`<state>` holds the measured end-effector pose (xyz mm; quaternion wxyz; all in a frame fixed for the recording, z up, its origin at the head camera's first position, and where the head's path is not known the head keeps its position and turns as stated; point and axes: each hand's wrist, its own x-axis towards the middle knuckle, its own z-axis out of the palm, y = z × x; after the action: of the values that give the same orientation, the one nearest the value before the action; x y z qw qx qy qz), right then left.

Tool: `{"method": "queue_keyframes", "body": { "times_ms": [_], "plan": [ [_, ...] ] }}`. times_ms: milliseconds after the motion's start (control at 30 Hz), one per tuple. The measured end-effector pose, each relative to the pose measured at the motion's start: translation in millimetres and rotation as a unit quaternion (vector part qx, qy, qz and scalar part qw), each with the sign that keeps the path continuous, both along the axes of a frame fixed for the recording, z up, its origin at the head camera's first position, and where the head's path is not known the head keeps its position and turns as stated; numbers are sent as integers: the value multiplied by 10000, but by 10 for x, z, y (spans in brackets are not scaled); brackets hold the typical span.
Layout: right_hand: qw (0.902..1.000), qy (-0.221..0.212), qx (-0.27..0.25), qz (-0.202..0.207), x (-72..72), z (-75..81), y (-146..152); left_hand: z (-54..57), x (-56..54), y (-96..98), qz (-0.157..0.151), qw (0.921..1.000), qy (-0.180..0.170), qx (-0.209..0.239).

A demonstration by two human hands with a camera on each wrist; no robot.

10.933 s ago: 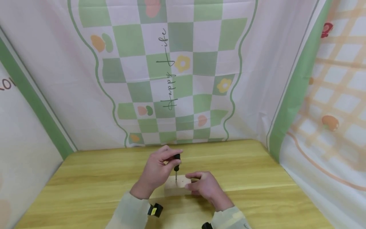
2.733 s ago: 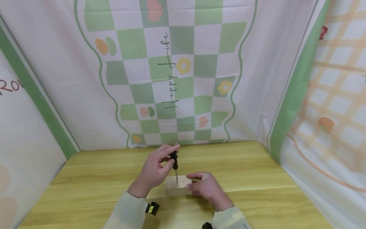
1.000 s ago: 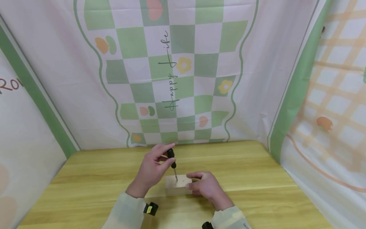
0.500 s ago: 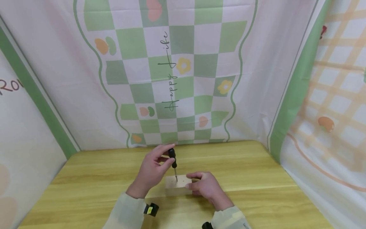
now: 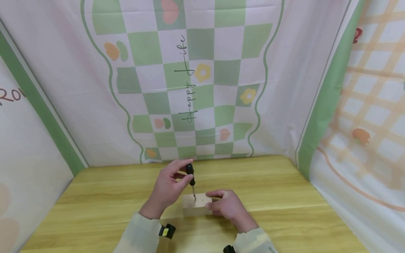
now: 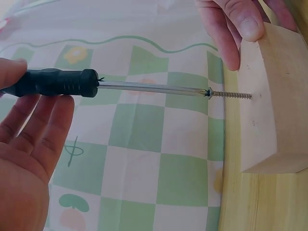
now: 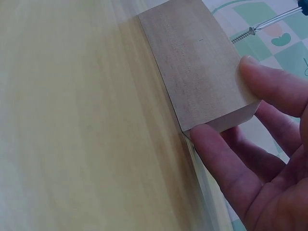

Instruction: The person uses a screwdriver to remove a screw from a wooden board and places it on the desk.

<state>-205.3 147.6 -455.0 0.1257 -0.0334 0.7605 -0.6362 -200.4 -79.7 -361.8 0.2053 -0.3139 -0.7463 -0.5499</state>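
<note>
My left hand point(image 5: 166, 186) holds a black-handled screwdriver point(image 6: 57, 83) between thumb and fingers, its shaft pointing down at a slight tilt. The tip sits in the head of a screw point(image 6: 231, 95) whose threads show above the top of a pale wooden block point(image 6: 260, 110). How deep the screw's point goes into the wood is hard to tell. Small holes or marks show on the block's top on either side of the screw. At the block's right end my right hand point(image 5: 229, 207) grips it, thumb and fingers round the corner point(image 7: 250, 103), against the table.
The block rests on a wood-grain table point(image 5: 269, 189). A patterned green-and-white cloth point(image 5: 202, 98) hangs behind the table's far edge, with more cloth at both sides. Black wrist cameras point(image 5: 167, 231) are strapped at the sleeves.
Since the earliest frame the screwdriver has gone from nearly upright to leaning left, and my left hand has shifted slightly left. Over the last half second almost nothing differs; my right hand stays on the block.
</note>
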Motion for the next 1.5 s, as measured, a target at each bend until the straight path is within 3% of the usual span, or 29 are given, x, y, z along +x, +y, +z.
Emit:
{"method": "queue_keyframes", "body": {
  "times_ms": [167,433,567,667,800,967,1233,1333,1500],
  "plan": [
    [10000,-13,-12,4,8,-2,-7,13,4,-7,146,9995,-270,68],
    [10000,8,-88,-14,21,21,-13,82,-31,-51,490,9917,-1187,114],
    [9999,36,-111,15,15,14,-11,146,-36,-120,173,9844,-1711,386],
    [9999,47,-132,44,11,7,-11,187,-30,-227,-99,9724,-2274,507],
    [9998,45,-162,63,10,0,-7,168,-26,-453,-416,9554,-2910,283],
    [9997,26,-224,53,22,12,-7,41,9,-773,-672,9298,-3613,195],
    [9997,62,-224,19,35,37,-5,-308,50,-1166,-318,8871,-4597,280],
    [9997,57,-219,18,33,32,-7,-442,64,-1251,-96,8748,-4841,200],
    [9998,58,-173,-20,29,13,-8,-624,86,-1307,261,8645,-5019,74]
  ]
}}
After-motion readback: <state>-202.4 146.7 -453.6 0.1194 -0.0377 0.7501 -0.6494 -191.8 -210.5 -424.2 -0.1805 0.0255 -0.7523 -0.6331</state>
